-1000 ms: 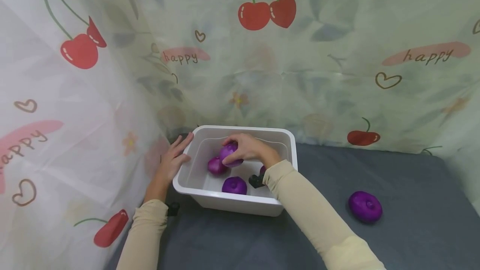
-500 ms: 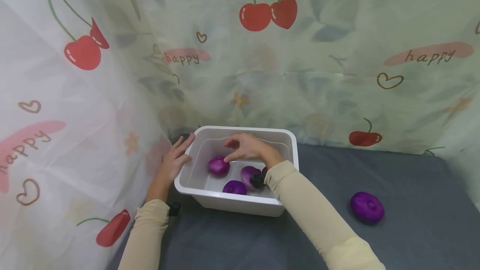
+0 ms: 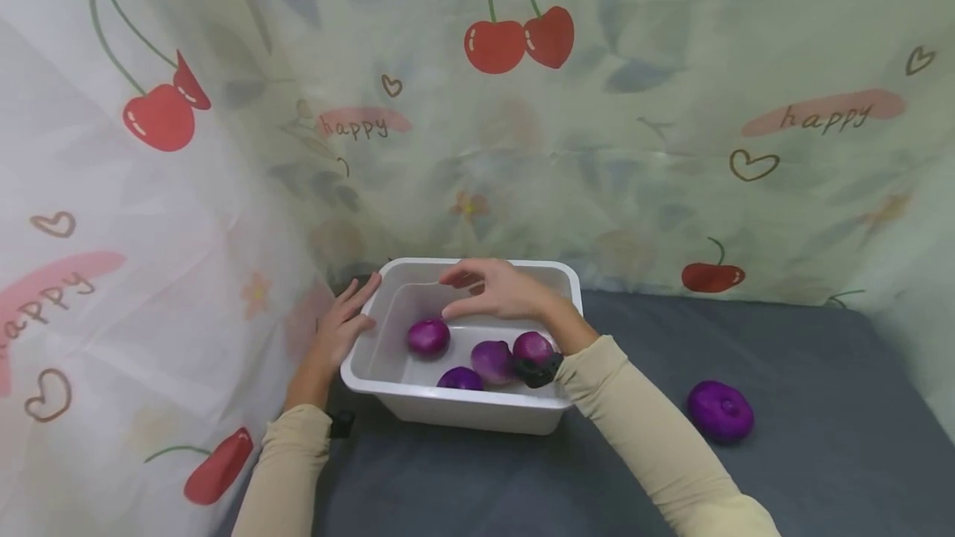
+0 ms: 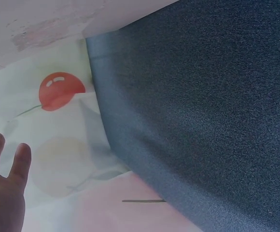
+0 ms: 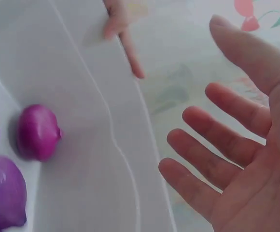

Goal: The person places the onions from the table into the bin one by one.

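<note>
A white plastic tub stands on the dark cloth, with several purple onions inside. One onion lies by its left end; a paler onion is in the middle, close to an onion on the right. The front wall partly hides another onion. Over the tub hangs my right hand, fingers apart and holding nothing, as its palm in the right wrist view confirms. My left hand rests with extended fingers against the tub's left rim.
Outside the tub, one purple onion lies to the right on the grey-blue cloth. Cherry-printed curtains stand behind and on the left, near my left arm. A black wrist device overlaps part of the tub's inside.
My right hand has let go of an onion, which now lies in the middle of the tub, and has risen slightly. The left hand stays at the rim.
</note>
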Motion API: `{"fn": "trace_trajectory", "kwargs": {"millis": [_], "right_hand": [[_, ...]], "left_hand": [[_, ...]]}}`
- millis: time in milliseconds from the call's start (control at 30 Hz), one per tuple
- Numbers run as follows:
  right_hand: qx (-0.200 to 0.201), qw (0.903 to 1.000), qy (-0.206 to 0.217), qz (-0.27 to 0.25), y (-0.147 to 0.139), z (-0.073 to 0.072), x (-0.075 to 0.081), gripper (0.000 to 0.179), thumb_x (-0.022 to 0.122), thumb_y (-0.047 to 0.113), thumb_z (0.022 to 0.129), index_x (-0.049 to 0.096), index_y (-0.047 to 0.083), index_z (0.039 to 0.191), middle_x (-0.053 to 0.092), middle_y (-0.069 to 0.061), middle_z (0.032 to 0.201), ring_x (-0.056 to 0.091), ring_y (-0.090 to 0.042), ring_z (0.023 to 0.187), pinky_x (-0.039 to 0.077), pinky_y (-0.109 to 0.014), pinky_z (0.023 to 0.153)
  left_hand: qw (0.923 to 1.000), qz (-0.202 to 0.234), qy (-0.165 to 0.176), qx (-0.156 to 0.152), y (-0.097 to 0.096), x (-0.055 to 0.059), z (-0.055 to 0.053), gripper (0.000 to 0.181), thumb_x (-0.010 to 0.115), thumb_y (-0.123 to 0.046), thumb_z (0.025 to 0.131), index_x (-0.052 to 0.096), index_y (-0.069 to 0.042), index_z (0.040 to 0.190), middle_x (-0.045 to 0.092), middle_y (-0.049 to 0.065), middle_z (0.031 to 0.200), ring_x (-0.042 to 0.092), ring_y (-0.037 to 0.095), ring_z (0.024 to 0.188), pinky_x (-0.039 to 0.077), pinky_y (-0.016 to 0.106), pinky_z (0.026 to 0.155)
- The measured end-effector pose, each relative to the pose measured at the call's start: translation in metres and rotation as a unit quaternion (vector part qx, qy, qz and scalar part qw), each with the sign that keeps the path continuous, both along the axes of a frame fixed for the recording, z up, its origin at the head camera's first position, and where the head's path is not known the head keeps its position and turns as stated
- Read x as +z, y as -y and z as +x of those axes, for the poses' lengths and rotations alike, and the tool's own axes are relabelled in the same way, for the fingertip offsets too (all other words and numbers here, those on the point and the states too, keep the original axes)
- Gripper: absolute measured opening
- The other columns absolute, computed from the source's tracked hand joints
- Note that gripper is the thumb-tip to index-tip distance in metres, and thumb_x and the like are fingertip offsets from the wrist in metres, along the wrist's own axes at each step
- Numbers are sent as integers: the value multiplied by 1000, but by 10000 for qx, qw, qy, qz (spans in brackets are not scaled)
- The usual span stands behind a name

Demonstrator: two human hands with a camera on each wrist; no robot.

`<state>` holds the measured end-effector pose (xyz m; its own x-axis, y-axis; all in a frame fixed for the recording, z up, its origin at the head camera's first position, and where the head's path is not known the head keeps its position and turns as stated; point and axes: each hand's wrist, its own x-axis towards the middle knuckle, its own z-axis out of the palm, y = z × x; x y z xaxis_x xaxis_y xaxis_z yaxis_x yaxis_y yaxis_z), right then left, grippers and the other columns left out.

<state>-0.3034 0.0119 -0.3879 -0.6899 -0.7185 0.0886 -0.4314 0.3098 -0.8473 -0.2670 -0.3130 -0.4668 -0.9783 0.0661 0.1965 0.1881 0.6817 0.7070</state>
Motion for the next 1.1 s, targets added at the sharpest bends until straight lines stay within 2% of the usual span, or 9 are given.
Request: {"fn": "trace_trajectory", "kwargs": {"millis": [167, 333, 533, 767, 900, 1000, 1100], "right_hand": [[-242, 9996, -93, -88, -39, 13, 11, 52, 81, 28, 86, 63, 15, 134, 65, -2, 138, 60, -22, 132, 47, -45, 114], [-739, 9963, -375, -236, -92, 25, 8, 52, 81, 24, 86, 63, 14, 134, 65, -8, 139, 62, -30, 130, 48, -49, 112], [-1428, 9877, -626, 109, -164, 41, -18, 53, 78, 28, 89, 60, 13, 137, 63, -12, 140, 58, -33, 133, 47, -55, 111], [-2265, 9688, -508, 869, -241, 79, -55, 53, 71, 41, 93, 57, 21, 140, 61, -10, 144, 60, -36, 131, 52, -51, 103], [-2500, 9610, -447, 1092, -268, 96, -70, 57, 70, 42, 94, 54, 19, 144, 57, -10, 147, 56, -38, 133, 51, -50, 104], [-2674, 9558, -363, 1165, -283, 105, -81, 60, 71, 42, 93, 53, 17, 144, 55, -12, 147, 53, -40, 134, 47, -54, 107], [-2837, 9505, -280, 1239, -296, 112, -93, 65, 74, 42, 91, 52, 14, 145, 53, -16, 146, 51, -45, 135, 44, -62, 107]], "left_hand": [[10000, -9, 37, 0, -2, 2, 0, 67, 58, -22, 91, 42, -24, 156, 37, 6, 165, 22, 42, 157, 12, 73, 120], [9999, 37, 99, 33, -3, 2, -1, 66, 58, -22, 92, 41, -25, 156, 37, 4, 165, 21, 40, 158, 12, 70, 122], [10000, 8, -6, 0, 0, 2, -1, 66, 58, -19, 92, 42, -23, 156, 39, 9, 163, 20, 43, 157, 14, 71, 121], [9999, 7, -8, -150, -3, -4, -2, 66, 59, -19, 91, 43, -22, 155, 39, 8, 162, 22, 45, 156, 16, 72, 120], [9998, 123, -100, -135, -2, 0, -2, 66, 59, -17, 90, 44, -19, 154, 39, 12, 162, 21, 47, 156, 15, 72, 120], [9997, 160, -121, -109, -2, 1, -1, 66, 59, -15, 89, 44, -17, 154, 39, 15, 161, 20, 49, 155, 13, 73, 120], [9999, 121, 23, -95, -3, 1, 0, 66, 58, -17, 91, 43, -21, 155, 38, 13, 162, 19, 46, 157, 10, 75, 120]]}}
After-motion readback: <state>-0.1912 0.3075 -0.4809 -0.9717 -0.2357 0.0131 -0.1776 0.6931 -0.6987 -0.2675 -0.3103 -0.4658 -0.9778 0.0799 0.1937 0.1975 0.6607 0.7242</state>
